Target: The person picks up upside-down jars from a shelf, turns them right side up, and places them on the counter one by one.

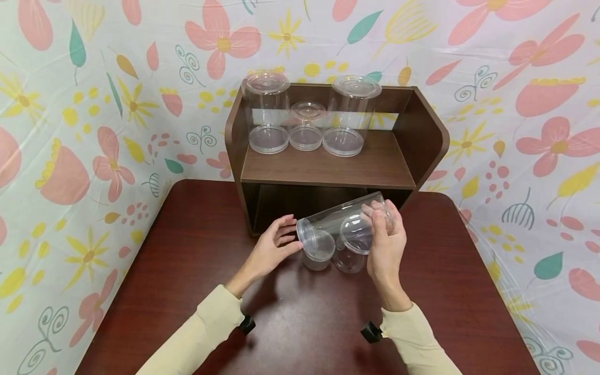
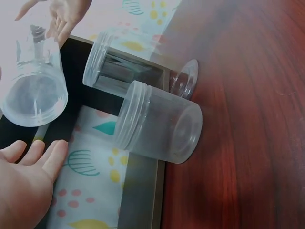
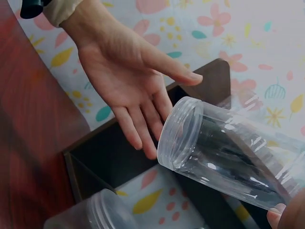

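Observation:
A tall clear plastic jar [image 1: 330,216] hangs tilted above the table, its lidded end low and to the left. My right hand [image 1: 388,250] grips it round the base end. Close to the lid is my left hand [image 1: 272,245], fingers spread and palm turned toward it; in the right wrist view those fingers [image 3: 136,126] are extended beside the rim. Below, a short lidded jar [image 2: 164,124] stands on the table, next to a second clear jar [image 2: 128,67]. The held jar partly covers both in the head view.
A brown wooden shelf unit [image 1: 328,169] stands at the back of the dark red table [image 1: 197,250]. On its upper board are a tall jar [image 1: 267,112] at left, a short jar [image 1: 307,130] and another tall jar [image 1: 349,114]. Flowered cloth [image 1: 112,104] hangs behind.

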Action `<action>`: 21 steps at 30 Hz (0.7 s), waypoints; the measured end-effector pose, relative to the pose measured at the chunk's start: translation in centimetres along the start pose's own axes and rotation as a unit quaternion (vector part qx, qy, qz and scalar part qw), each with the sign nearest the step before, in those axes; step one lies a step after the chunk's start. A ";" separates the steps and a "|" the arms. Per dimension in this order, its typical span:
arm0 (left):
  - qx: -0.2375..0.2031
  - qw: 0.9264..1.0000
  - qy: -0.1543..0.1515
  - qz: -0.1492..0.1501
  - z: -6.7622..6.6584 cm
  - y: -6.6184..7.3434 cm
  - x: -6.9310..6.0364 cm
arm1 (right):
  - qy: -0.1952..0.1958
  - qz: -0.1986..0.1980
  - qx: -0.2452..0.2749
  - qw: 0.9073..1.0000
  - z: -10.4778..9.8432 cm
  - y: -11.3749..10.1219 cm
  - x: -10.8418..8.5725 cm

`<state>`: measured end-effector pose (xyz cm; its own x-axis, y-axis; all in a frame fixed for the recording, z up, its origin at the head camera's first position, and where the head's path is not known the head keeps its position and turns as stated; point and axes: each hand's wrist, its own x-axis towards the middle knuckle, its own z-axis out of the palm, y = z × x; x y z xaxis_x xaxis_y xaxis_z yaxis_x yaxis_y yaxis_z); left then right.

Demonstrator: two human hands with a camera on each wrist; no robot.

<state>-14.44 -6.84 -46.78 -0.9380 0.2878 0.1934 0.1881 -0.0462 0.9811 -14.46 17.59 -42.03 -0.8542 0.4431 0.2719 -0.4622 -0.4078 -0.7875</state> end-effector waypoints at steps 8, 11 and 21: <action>0.009 0.999 -0.025 -0.042 0.4 -0.1 -0.3 | -0.008 0.019 -0.020 1.000 0.4 0.6 -1.0; -0.004 0.999 -0.027 -0.041 0.6 -0.2 -0.3 | -0.009 0.025 -0.021 0.999 0.5 0.8 -1.2; -0.046 0.998 -0.032 -0.017 0.9 -0.4 -0.2 | -0.014 0.029 -0.010 0.999 0.7 1.1 -1.6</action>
<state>-14.06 -6.05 -47.21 -0.9223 0.3509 0.1617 0.1260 -0.1225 0.9844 -13.73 15.88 -42.94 -0.8861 0.3959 0.2410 -0.4069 -0.4156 -0.8134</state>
